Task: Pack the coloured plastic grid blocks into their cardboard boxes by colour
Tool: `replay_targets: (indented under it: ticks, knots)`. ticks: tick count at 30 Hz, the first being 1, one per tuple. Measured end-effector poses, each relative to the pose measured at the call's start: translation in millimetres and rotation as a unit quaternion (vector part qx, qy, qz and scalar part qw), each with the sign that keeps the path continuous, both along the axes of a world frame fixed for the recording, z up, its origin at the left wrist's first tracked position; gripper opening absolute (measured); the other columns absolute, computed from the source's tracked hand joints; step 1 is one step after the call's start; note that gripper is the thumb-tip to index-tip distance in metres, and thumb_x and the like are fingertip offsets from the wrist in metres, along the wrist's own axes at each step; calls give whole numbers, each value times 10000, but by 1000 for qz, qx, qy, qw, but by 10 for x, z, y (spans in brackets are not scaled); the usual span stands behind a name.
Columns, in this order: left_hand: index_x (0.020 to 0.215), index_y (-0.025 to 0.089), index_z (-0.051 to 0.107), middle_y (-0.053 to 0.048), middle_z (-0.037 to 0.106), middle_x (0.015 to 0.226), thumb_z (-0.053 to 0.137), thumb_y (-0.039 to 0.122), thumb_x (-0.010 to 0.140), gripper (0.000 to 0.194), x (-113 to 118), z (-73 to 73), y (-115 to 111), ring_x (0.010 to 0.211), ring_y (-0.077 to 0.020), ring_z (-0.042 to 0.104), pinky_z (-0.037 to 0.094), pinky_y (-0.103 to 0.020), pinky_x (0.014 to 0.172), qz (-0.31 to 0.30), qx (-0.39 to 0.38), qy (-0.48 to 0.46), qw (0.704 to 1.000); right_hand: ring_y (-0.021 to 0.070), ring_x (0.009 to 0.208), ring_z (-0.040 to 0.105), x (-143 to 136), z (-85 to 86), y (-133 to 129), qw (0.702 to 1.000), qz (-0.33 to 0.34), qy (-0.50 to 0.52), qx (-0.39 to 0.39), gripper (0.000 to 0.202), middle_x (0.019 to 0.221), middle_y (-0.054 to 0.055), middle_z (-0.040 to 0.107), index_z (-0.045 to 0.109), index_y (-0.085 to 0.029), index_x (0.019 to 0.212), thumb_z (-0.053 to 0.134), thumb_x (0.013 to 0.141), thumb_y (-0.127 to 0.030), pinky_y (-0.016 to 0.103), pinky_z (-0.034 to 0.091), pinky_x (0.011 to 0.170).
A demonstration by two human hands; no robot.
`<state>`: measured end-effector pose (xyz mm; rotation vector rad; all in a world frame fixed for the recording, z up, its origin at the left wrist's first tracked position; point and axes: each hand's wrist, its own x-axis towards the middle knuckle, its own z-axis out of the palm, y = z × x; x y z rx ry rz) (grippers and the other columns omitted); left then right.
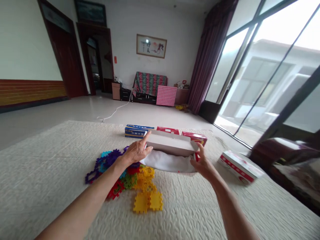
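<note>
An opened cardboard box [172, 144] with a raised whitish flap lies crosswise in front of me. Inside it is a soft white bundle [167, 161], cloth or plastic; I cannot tell which. My left hand [136, 151] grips the box's left end, its thumb and index finger at the flap. At the right end my right hand [202, 161] holds the box by its corner, with the fingers bent around the edge. Interlocking plastic puzzle tiles [143, 185] in yellow, green, red, purple and blue lie in a heap left of the box, partly behind my left forearm.
Behind the box stand a blue box [136, 131], a red box [167, 130] and a second red box [200, 137]. A white-and-red carton [240, 166] rests to the right. All are on a cream quilted cover [185, 213]. Dark furniture [287, 156] borders the right side.
</note>
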<state>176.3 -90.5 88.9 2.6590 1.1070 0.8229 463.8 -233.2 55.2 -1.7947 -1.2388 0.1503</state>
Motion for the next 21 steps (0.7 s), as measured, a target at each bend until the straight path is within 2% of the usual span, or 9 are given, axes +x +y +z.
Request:
replay_targets:
  ticks: [3,5,7,10,12,15,18,21]
  knots:
    - [1447,134,336,-66,717,737,439,323,880,607,348,-221,-233,689,-228,666,432,-282,660,-46,-39,-44,997,294,883,649,197,-25,-490,992,-92,89,-23,924,1090,158,661,255,-131,1469,631,674,-412,432,504,768]
    - [1406,111,397,-87,709,701,431,279,854,579,534,-398,-363,633,-230,643,426,-296,646,-48,-71,-78,993,300,907,652,277,-101,-731,979,-124,161,-8,910,1053,158,681,307,-99,1441,639,675,-462,415,510,762]
    - [1346,101,470,-131,715,737,446,248,810,557,668,-558,-461,619,-242,629,423,-319,639,-39,-101,-101,989,291,863,663,332,-188,-899,965,-123,232,5,804,984,134,702,428,-115,1362,642,671,-465,392,521,710]
    - [1280,91,523,-167,715,796,450,194,762,533,776,-708,-524,644,-250,624,419,-336,643,-22,-131,-117,984,255,763,662,385,-291,-1026,954,-44,296,2,552,858,79,710,602,-158,1135,654,641,-398,340,511,632]
    - [1249,95,538,-136,706,759,450,160,736,524,807,-743,-513,668,-247,624,415,-329,648,-4,-151,-131,980,213,668,635,404,-345,-1041,953,11,303,-7,424,746,34,687,635,-165,1007,638,629,-355,297,482,578]
    - [1085,144,624,-66,669,672,470,144,703,412,833,-738,-468,686,-230,615,408,-309,648,13,-195,-162,967,173,599,586,402,-420,-999,961,4,276,6,384,674,-6,649,635,-174,979,572,621,-297,250,427,513]
    - [847,170,655,-37,640,641,494,166,674,236,862,-724,-463,686,-213,605,413,-293,632,2,-246,-211,946,195,771,625,362,-457,-946,957,6,283,67,553,891,31,693,586,-203,1148,520,600,-233,243,446,565]
    - [895,171,642,-25,674,735,512,232,672,266,882,-736,-521,720,-200,620,441,-279,628,-34,-308,-279,909,222,971,619,330,-435,-941,932,49,341,114,637,1096,62,670,527,-225,1220,562,585,-201,272,485,685]
